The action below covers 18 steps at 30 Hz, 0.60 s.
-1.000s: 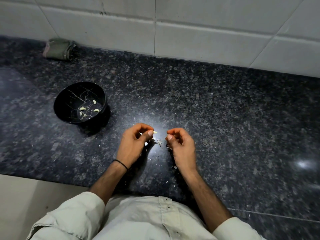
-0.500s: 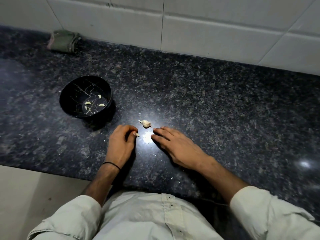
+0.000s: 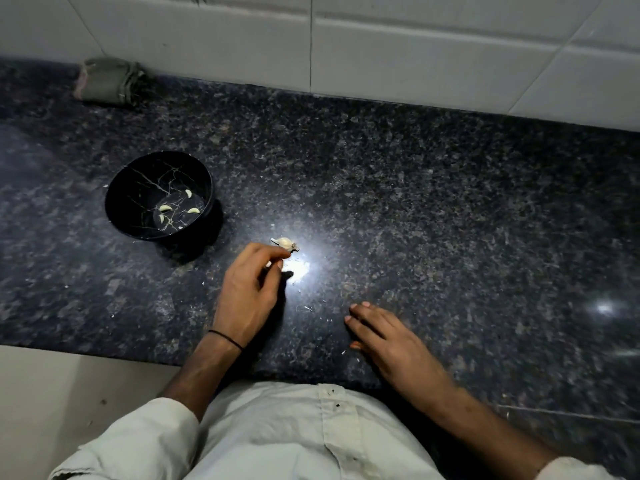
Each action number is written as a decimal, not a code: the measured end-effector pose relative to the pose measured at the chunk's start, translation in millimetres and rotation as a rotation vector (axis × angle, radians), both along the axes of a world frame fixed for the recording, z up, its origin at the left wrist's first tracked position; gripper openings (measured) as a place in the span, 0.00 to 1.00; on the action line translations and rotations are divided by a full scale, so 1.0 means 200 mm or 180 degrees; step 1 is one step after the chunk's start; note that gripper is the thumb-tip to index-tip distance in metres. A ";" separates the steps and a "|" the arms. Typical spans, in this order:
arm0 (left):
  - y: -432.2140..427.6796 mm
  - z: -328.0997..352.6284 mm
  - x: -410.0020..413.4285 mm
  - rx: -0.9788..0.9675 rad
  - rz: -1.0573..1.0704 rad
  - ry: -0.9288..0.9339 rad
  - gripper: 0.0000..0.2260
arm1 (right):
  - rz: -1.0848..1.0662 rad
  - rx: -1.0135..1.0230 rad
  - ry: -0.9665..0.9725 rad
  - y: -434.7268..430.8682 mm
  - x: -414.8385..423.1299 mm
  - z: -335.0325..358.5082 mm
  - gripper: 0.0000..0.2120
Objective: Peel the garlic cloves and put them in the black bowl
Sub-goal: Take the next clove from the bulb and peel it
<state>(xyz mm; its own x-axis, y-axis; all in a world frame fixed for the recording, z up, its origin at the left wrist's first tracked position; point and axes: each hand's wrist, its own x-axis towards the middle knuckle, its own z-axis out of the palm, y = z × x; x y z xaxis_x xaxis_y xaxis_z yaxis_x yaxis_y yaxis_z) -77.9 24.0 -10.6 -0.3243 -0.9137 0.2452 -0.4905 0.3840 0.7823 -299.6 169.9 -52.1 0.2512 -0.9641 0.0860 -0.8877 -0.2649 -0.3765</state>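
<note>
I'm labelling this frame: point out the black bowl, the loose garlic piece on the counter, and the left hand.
black bowl [image 3: 128,197]: head view, bare inner left wall.
garlic piece [image 3: 284,242]: head view, middle of its pale body.
left hand [image 3: 247,292]: head view, its back.
</note>
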 end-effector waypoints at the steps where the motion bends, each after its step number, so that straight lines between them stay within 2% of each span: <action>1: 0.01 0.00 -0.02 0.0008 -0.0137 -0.0009 0.09 | -0.0051 -0.0098 -0.0050 0.01 0.00 -0.01 0.16; 7: 0.09 -0.04 -0.09 0.0166 -0.1085 -0.0377 0.07 | -0.0042 -0.0562 -0.0008 -0.02 0.00 0.00 0.17; 9: 0.11 -0.06 -0.11 0.0232 -0.1303 -0.0442 0.08 | -0.0024 -0.0555 0.0121 -0.04 0.00 0.00 0.14; 14: 0.12 -0.08 -0.13 0.0279 -0.1400 -0.0476 0.08 | -0.0001 -0.0567 0.0444 -0.06 0.01 0.01 0.13; 18: 0.10 -0.07 -0.13 0.0336 -0.1322 -0.0419 0.08 | -0.0120 -0.0449 0.0449 -0.07 0.04 0.03 0.09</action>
<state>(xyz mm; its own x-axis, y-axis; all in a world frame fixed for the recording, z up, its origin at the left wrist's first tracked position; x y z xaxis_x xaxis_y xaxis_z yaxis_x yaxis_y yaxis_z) -104.4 44.2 -25.3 -0.6911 -0.7172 0.0897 -0.4096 0.4908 0.7690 -292.3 156.6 -46.6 0.2344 -0.9539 0.1874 -0.9393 -0.2719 -0.2092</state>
